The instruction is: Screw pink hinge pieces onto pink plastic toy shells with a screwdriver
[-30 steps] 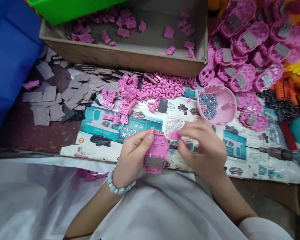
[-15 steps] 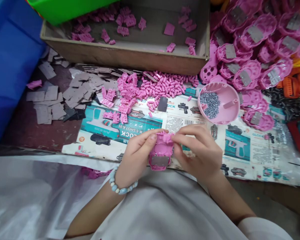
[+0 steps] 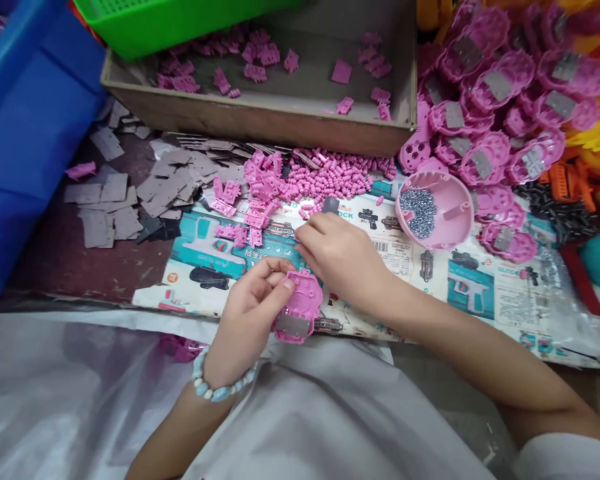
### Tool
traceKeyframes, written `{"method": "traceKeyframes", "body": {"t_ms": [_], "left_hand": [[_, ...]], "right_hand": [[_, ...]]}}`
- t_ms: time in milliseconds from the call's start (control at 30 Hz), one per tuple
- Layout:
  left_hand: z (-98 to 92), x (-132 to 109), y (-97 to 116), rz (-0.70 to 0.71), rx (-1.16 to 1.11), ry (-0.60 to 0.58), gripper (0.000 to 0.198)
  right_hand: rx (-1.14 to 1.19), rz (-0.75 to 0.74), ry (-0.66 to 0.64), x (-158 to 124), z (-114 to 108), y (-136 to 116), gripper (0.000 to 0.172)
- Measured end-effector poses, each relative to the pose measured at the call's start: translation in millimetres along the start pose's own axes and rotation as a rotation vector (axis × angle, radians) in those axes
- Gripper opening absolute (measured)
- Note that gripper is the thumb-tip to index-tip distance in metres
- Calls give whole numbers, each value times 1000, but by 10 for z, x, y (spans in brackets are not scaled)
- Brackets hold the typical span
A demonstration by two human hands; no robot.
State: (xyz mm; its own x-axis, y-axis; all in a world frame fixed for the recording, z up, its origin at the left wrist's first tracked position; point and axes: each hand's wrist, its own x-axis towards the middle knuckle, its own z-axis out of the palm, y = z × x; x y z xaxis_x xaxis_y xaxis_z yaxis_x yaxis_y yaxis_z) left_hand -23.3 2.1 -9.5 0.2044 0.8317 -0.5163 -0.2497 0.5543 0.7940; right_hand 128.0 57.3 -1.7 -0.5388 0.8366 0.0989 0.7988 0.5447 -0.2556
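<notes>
My left hand (image 3: 257,300), with a blue-and-white bead bracelet at the wrist, grips a pink plastic shell (image 3: 305,293) by its left edge, thumb on top. Set in the shell's lower end is a grey metal plate (image 3: 293,325). Just above and right of the shell, my right hand (image 3: 343,257) is over the printed cardboard, fingers curled together and pointing left. Its fingertips are near the pile of small pink ridged pegs (image 3: 330,175) and the pink slotted pieces (image 3: 263,177). Whether they pinch anything is hidden.
A cardboard box (image 3: 260,120) with loose pink pieces stands at the back, a green basket (image 3: 180,27) over its left corner. Grey plates (image 3: 167,180) lie left. A pink bowl (image 3: 455,213) of screws and heaped pink shells (image 3: 490,160) are right. A blue bin (image 3: 30,120) stands far left.
My right hand has left the shell's top end, where it was pinching a small pink part, and moved up and left over the cardboard. My left hand and the shell shifted slightly left.
</notes>
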Motion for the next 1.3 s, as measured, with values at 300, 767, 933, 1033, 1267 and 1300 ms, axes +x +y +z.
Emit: {"method": "traceKeyframes", "body": {"t_ms": [300,767,933,1033,1267,1300], "left_hand": [[30,46,37,212,225,193,20],[217,-10,64,558,771,157,17],[224,-42,76,654,826,125,17],[188,-22,81,573,728,58,13],[156,82,38,371,455,67,9],[169,95,28,352,436,63,9]], "right_hand": [[158,45,-49,45,-34,5,16],[918,204,142,-355,-259,-20,9],[888,271,83,-366,-322,-33,11],[896,254,65,-419,-359,53,15],[254,177,144,-703,-276,411,15],[219,173,117,-728,-233,428,14]]}}
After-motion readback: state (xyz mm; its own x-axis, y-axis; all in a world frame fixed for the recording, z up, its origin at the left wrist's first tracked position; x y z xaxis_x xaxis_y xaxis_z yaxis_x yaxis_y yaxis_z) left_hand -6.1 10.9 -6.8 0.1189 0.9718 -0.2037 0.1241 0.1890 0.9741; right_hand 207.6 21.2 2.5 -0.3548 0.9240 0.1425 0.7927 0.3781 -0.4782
